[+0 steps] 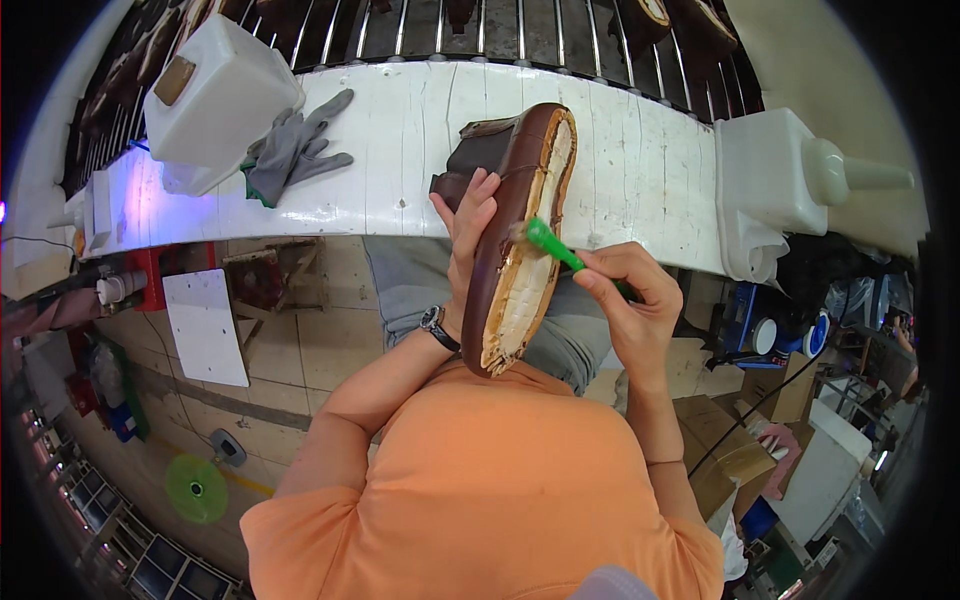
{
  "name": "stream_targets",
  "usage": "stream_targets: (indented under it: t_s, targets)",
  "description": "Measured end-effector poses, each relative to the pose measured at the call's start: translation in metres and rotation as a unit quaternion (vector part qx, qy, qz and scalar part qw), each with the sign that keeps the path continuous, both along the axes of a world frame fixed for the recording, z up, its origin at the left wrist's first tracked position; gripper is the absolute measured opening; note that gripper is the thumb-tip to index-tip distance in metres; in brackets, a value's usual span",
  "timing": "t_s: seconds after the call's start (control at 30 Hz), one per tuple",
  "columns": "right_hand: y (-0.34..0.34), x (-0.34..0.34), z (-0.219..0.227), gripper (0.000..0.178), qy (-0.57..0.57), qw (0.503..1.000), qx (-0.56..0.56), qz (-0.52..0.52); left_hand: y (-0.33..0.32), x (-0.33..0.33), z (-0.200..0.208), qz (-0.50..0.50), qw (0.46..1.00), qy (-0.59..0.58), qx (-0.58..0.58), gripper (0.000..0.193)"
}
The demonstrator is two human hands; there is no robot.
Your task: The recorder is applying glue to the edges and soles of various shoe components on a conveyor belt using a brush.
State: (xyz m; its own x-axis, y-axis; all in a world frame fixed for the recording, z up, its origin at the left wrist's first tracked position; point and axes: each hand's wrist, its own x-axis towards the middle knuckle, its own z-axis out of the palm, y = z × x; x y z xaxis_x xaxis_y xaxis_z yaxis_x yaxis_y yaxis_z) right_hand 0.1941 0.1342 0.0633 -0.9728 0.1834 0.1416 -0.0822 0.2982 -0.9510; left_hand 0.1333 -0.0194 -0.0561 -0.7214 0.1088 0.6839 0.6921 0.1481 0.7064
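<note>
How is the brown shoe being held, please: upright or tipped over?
The brown shoe is tipped: its pale underside faces the camera, while the left hand supports it.

A row of metal bars [522, 30] is set along the far edge of the white bench [640, 160], whose left end is washed by a bluish-violet glare [165, 195]. Below the near edge, toward the left corner, a white panel [205, 328] is propped above a beige tiled floor [335, 350], on which a green round fan [196, 489] is placed farther back. Cardboard boxes [725, 440] are stacked beyond the near right corner.
</note>
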Motion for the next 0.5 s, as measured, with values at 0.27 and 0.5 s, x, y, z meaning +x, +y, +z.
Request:
stream_targets:
  t_s: [0.27, 0.5]
  targets:
    - [0.018, -0.031, -0.016, 0.009, -0.06, 0.995, 0.053, -0.065, -0.003, -0.001, -0.006, 0.025, 0.998, 0.028, -0.041, 0.092]
    - [0.044, -0.078, -0.038, 0.014, -0.072, 0.976, 0.134, -0.155, -0.003, 0.002, -0.006, 0.042, 0.993, 0.039, -0.099, 0.089]
